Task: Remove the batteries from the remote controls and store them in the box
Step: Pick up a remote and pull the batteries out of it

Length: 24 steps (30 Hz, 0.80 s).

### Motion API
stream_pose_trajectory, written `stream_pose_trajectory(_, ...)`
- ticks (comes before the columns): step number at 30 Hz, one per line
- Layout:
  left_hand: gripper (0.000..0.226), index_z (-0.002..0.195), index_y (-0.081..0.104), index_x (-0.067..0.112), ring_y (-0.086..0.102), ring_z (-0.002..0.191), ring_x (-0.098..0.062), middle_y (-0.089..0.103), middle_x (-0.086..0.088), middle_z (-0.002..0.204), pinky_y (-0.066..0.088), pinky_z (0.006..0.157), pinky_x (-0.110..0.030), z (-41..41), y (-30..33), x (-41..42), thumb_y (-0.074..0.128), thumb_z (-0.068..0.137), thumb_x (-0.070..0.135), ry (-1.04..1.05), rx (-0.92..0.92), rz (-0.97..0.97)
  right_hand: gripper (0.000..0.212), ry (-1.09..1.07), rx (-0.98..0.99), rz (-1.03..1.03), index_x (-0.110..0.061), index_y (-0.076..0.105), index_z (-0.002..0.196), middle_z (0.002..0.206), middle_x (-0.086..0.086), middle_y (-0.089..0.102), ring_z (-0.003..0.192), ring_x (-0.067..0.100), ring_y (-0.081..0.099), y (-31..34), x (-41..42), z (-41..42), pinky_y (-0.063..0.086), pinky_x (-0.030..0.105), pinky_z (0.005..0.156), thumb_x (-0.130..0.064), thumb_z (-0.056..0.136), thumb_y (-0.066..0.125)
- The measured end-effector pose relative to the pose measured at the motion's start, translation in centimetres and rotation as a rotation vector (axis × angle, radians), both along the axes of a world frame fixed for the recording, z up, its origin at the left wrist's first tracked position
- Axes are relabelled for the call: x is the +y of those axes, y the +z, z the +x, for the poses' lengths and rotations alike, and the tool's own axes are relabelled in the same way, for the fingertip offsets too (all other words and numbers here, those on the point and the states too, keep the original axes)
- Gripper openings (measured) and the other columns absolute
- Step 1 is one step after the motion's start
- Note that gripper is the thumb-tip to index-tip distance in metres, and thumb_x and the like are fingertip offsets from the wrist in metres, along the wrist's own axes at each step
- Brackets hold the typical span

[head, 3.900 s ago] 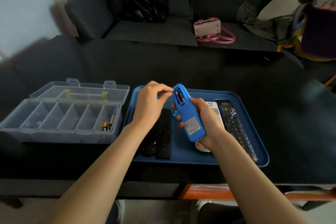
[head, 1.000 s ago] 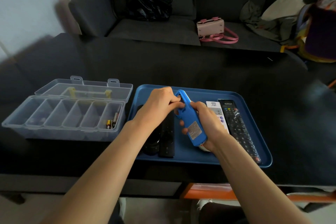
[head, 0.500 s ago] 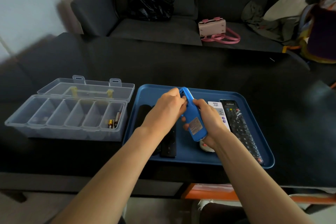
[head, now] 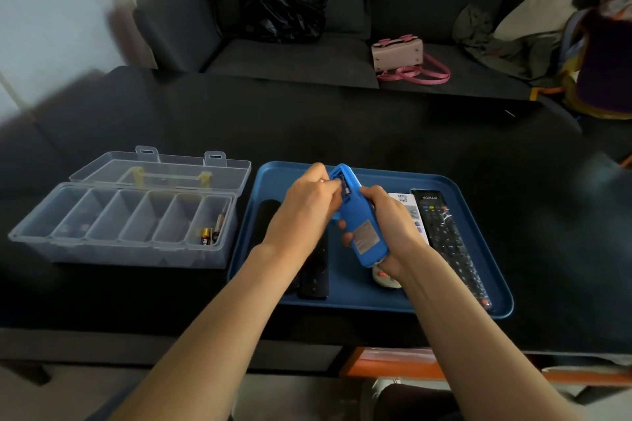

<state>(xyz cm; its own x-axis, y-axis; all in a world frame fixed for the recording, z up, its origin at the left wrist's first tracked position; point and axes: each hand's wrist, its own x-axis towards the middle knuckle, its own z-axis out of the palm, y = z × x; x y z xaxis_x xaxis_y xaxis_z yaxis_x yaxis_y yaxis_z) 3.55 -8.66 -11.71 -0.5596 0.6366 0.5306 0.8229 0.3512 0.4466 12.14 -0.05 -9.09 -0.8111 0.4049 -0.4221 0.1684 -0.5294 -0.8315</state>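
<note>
Right hand [head: 393, 225] has its grip wrapped round the blue plastic remote [head: 359, 215] over the blue tray [head: 478, 311]; left hand [head: 307, 208] digs curled fingertips into the battery bay. I'd lever the spring end first, then drop the cells in the clear plastic compartment box [head: 130, 249] on the table's left.

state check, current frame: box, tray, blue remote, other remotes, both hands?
clear box: lid open, batteries in the rightmost compartment
blue tray: on the table, holds remotes
blue remote: held above the tray, battery bay open
left hand: fingertips pinching at the battery bay
right hand: grips blue remote
black remote: lying flat on the tray
white remote: lying on the tray, partly hidden
</note>
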Motion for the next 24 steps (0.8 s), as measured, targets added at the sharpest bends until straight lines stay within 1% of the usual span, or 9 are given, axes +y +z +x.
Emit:
stream_pose_trajectory(1,0.018,0.076,0.065,-0.001,0.045,0.059,-0.012,0.045,-0.002,0.076,0.035,0.052,-0.020,-0.27,0.03,-0.08,0.057,0.089,0.009,0.007,-0.008,0.006,0.023,0.004,-0.002,0.000,-0.009,0.057,0.093,0.076,0.009,0.058,0.053,0.015,0.051,0.00,-0.14,0.08,0.042,0.021,0.041,-0.025,0.097,0.040)
stream_pose_trajectory(3,0.016,0.079,0.068,-0.001,0.046,0.059,-0.011,0.047,-0.003,0.075,0.036,0.053,-0.017,-0.50,0.11,-0.19,0.059,0.088,0.009,-0.020,-0.034,0.025,0.023,-0.003,-0.001,0.003,-0.009,0.057,0.096,0.078,0.010,0.058,0.052,0.015,0.052,-0.07,-0.28,0.15,0.042,0.022,0.041,-0.025,0.097,0.041)
stream_pose_trajectory(6,0.014,0.093,0.071,0.000,0.044,0.060,-0.005,0.053,-0.007,0.074,0.037,0.060,-0.009,-0.40,0.19,-0.31,0.063,0.086,0.009,-0.098,-0.091,0.075,0.023,-0.025,-0.012,0.017,-0.009,0.057,0.095,0.078,0.010,0.056,0.054,0.015,0.051,-0.10,-0.08,0.09,0.042,0.021,0.041,-0.025,0.098,0.040)
stream_pose_trajectory(8,0.018,0.100,0.069,-0.001,0.043,0.061,0.000,0.053,-0.005,0.076,0.036,0.063,-0.004,-0.39,0.17,-0.37,0.063,0.085,0.009,-0.126,-0.106,0.083,0.022,-0.034,-0.012,0.005,-0.010,0.056,0.094,0.076,0.010,0.055,0.054,0.015,0.051,-0.01,-0.05,0.03,0.042,0.021,0.041,-0.025,0.098,0.040)
stream_pose_trajectory(10,0.021,0.104,0.067,-0.001,0.043,0.063,0.003,0.050,-0.002,0.079,0.036,0.064,-0.003,-0.40,0.06,-0.33,0.062,0.086,0.009,-0.130,-0.110,0.085,0.021,-0.041,-0.010,-0.003,-0.010,0.056,0.094,0.076,0.009,0.055,0.054,0.015,0.051,0.03,-0.14,-0.01,0.042,0.021,0.041,-0.025,0.097,0.041)
stream_pose_trajectory(14,0.022,0.104,0.066,0.002,0.046,0.063,0.003,0.048,0.003,0.081,0.036,0.061,-0.005,-0.26,-0.08,-0.12,0.054,0.092,0.016,-0.138,-0.132,0.069,0.023,-0.038,-0.008,0.002,-0.010,0.056,0.091,0.073,0.009,0.055,0.054,0.014,0.051,0.10,-0.08,-0.02,0.043,0.020,0.042,-0.026,0.098,0.040)
stream_pose_trajectory(18,0.020,0.104,0.067,0.003,0.046,0.063,0.001,0.053,-0.001,0.080,0.037,0.060,-0.007,-0.85,0.01,-0.29,0.057,0.091,0.014,-0.152,-0.138,0.081,0.023,-0.023,-0.005,0.001,-0.010,0.057,0.096,0.079,0.010,0.057,0.056,0.014,0.052,-0.09,0.00,0.08,0.043,0.020,0.042,-0.027,0.097,0.041)
stream_pose_trajectory(24,0.021,0.102,0.068,0.001,0.046,0.063,0.001,0.056,-0.005,0.081,0.039,0.061,-0.011,-0.94,-0.12,-0.22,0.056,0.091,0.015,-0.148,-0.136,0.074,0.024,-0.023,-0.020,0.009,-0.011,0.057,0.090,0.076,0.009,0.055,0.056,0.014,0.051,-0.09,-0.14,-0.09,0.043,0.020,0.043,-0.026,0.098,0.040)
